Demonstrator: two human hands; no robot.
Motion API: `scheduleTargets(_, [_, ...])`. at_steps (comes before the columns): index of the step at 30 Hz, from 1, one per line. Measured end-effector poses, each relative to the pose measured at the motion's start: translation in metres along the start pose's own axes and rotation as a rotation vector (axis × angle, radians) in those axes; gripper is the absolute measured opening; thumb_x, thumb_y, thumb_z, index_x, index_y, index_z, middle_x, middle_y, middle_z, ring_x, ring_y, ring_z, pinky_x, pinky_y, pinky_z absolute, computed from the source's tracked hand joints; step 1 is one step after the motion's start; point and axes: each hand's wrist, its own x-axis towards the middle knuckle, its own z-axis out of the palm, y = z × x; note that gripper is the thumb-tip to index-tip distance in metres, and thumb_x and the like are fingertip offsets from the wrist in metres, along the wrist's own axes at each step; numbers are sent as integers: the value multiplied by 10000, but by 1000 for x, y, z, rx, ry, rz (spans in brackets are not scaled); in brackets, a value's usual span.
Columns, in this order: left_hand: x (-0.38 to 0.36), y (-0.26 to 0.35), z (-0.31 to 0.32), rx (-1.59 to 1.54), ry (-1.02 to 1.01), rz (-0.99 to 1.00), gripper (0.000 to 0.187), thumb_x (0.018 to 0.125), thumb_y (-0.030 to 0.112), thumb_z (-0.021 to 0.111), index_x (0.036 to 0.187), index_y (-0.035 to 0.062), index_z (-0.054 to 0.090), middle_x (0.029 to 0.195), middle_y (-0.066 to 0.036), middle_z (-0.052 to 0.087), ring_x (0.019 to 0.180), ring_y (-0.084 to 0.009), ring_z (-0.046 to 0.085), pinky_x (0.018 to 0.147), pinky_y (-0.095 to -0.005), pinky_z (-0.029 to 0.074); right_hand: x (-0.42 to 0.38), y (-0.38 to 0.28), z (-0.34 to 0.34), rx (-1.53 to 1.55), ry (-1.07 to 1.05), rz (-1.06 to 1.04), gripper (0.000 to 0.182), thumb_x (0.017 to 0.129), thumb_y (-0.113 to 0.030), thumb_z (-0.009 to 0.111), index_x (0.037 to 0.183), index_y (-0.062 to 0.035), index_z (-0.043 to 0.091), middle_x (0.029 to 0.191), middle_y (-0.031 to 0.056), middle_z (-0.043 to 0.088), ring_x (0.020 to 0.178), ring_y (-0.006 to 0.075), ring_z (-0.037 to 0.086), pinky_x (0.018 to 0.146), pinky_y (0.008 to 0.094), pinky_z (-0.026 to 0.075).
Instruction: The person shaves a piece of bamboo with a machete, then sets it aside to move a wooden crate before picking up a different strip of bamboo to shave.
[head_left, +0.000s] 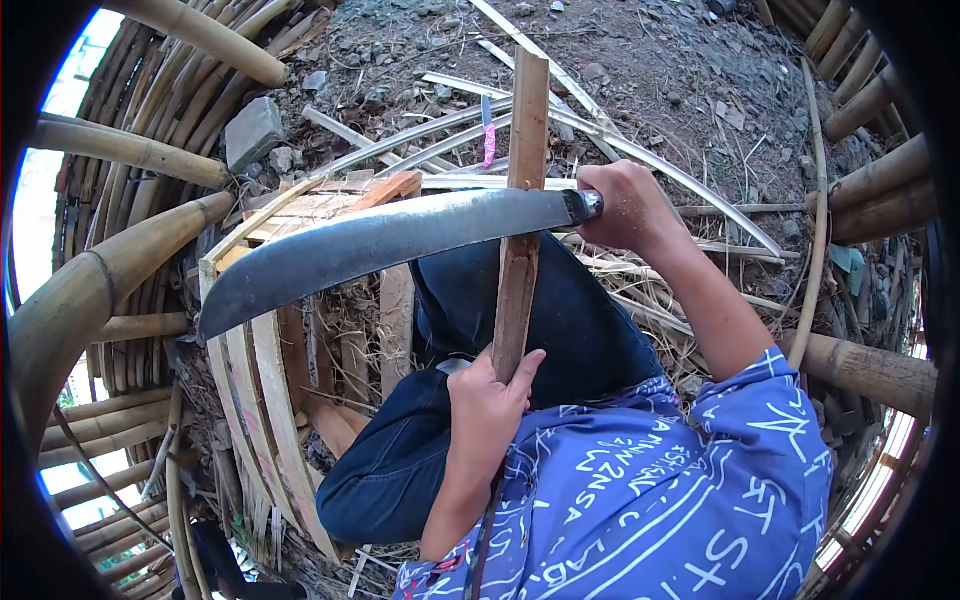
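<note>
My right hand [625, 205] is closed round the handle of a large machete at the upper right of the lap. Its broad, curved metal blade [385, 240] reaches left across a narrow wooden strip [530, 120] and lies over it in view; whether it touches the wood cannot be told. My left hand [487, 392] grips the lower end of that strip, thumb along its side. The strip points away from me, over my dark trousers.
Pale split strips [450, 130] and a pink-handled tool [489, 140] lie on the dirt ahead. A wooden crate-like frame [255, 400] stands at left, near a grey block [254, 132]. Bamboo poles [120, 265] line both sides.
</note>
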Motion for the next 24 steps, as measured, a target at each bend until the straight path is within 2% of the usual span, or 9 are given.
scheduleTargets(3, [-2,1,-1,1,16,7,258,846,205,734,775,-8,606,535,-10,548,447,-53,512,425,-209,410,8,10,0,4,27,-23,81,668,-190,640,686,-113,652,691,128,679,756,299,703,687,429,544])
scheduleTargets(7, [-15,-12,-9,-42,-9,-11,281,829,182,749,699,1,579,514,-9,537,434,-61,512,414,-219,396,41,75,-15,155,286,405,227,714,-268,640,714,-43,665,677,179,665,715,320,694,657,417,535])
scheduleTargets(9, [-15,-19,-12,-74,-19,-1,298,825,193,751,680,-3,579,502,-16,536,430,-69,521,413,-231,403,50,102,-18,134,395,481,250,734,-276,630,734,-30,672,690,183,676,693,299,695,647,419,523])
scheduleTargets(12, [-12,-16,-16,-116,-25,-85,324,800,207,780,662,-2,575,512,-15,543,437,-69,526,406,-229,407,31,127,1,382,330,484,273,733,-293,660,674,-30,624,620,111,635,532,210,594,559,388,477])
scheduleTargets(14, [-7,-9,-15,-111,-14,-84,295,798,176,780,683,7,568,529,-9,545,434,-68,522,401,-223,411,6,112,29,737,320,621,203,734,-231,699,727,-53,600,579,32,566,446,129,519,419,298,405])
scheduleTargets(15, [-6,-7,-13,-103,-12,-94,271,797,145,780,703,16,561,546,-4,547,431,-67,517,396,-217,415,-6,92,31,861,300,603,200,751,-186,701,832,-37,595,578,6,534,417,90,481,380,245,364])
scheduleTargets(17, [-4,-6,-10,-88,19,-90,239,791,137,758,742,-10,577,566,-28,571,451,-77,538,425,-234,435,-23,72,48,995,358,580,206,767,-123,693,908,-25,580,612,-19,520,422,60,457,371,238,357])
scheduleTargets(19, [-4,-9,-7,-61,46,-86,219,786,129,736,781,-36,592,586,-52,596,471,-87,559,454,-251,455,-32,50,48,1098,361,448,234,755,-130,721,903,-20,577,612,-32,503,468,46,457,419,218,367])
scheduleTargets(24, [-4,-7,-2,240,227,251,210,712,59,636,874,-56,568,611,-113,601,553,-173,622,541,-316,485,-25,13,16,1047,422,220,176,762,-104,723,799,-28,568,599,-54,487,530,45,440,490,237,359])
